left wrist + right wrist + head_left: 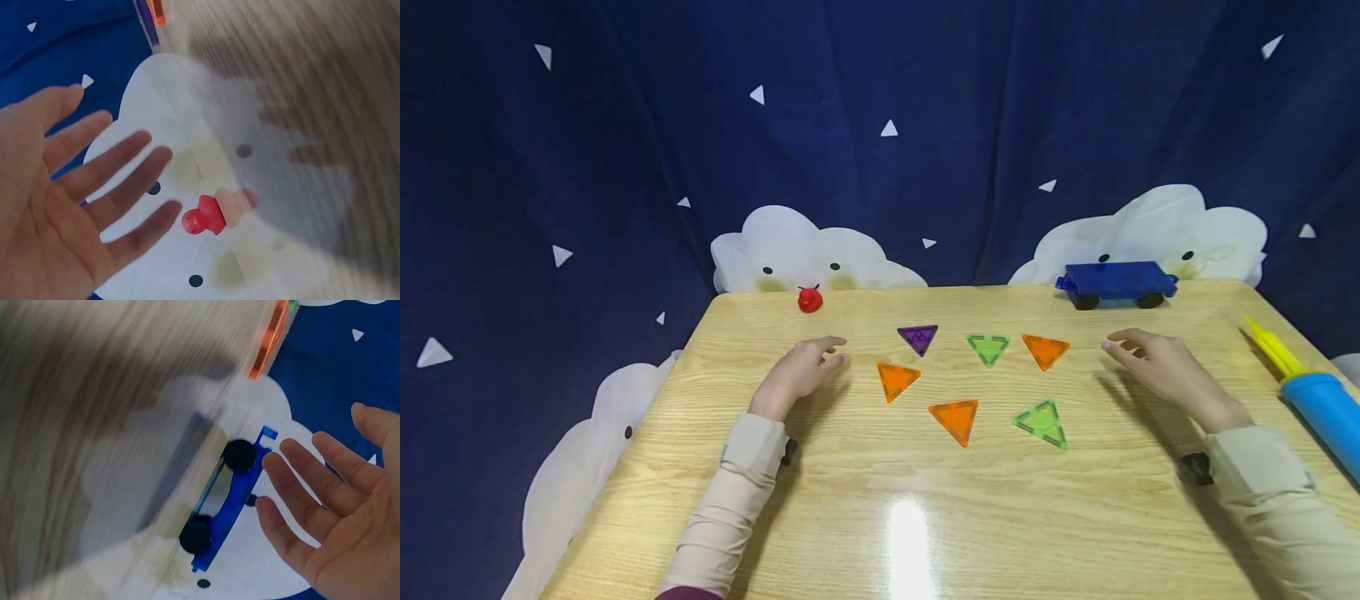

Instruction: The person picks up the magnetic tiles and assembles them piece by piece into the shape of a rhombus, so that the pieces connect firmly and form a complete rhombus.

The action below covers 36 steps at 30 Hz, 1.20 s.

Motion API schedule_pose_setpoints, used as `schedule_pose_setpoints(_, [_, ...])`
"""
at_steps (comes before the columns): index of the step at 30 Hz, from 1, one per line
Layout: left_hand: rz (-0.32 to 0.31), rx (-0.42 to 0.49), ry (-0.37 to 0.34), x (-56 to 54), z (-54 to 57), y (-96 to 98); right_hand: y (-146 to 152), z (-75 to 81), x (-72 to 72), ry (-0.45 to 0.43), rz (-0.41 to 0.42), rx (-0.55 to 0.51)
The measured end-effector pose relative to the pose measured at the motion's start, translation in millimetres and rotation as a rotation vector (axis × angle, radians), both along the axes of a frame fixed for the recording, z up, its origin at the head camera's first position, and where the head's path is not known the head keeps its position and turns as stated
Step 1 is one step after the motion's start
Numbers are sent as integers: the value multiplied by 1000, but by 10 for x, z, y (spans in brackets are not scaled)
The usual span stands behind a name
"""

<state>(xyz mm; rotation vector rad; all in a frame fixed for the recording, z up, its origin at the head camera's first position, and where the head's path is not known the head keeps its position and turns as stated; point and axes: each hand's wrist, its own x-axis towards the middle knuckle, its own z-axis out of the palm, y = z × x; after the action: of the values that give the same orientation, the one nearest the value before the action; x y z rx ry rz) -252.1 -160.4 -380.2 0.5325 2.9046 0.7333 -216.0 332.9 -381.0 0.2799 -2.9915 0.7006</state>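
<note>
Both hands hover over a wooden table and hold nothing. My left hand [799, 372], fingers loosely extended, is nearest an orange triangular tile [897, 381]. Over on the right my right hand [1165, 367] has relaxed fingers close to another orange triangle [1045, 351]. Between the hands lie a purple triangle [918, 338], a green triangle [988, 349], a third orange triangle [956, 420] and a larger-looking green triangle [1042, 422], all flat and apart. The left wrist view shows the spread left palm [69, 212]; the right wrist view shows the right palm [350, 519].
At the table's back edge sit a small red duck-like toy [810, 300] on the left and a blue wheeled toy car base [1116, 284] on the right. A blue and yellow pump [1318, 408] lies at the right edge. Behind hangs a dark blue curtain [850, 167] with clouds.
</note>
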Motion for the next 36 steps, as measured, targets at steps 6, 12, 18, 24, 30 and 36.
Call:
schedule_pose_setpoints(6, [-88,103,-81,-8,-76,50,-128,-43,20,-12,37,-73])
schedule_pose_setpoints(12, [-110,157,-138,1,-100,129,-228,-91,35,-48,65,-126])
schedule_pose_setpoints(18, [-135,217,-186,-5,-132,208,-328,-149,39,-70,117,-177])
schedule_pose_setpoints(24, [-193,234,-211,11,-173,269,-487,-167,81,-115,172,-216])
schedule_pose_setpoints(30, [-246,180,-171,26,-202,321,-666,-198,120,-170,264,-233])
schedule_pose_setpoints(36, [-276,58,-137,47,-211,349,-847,-233,143,-209,352,-224])
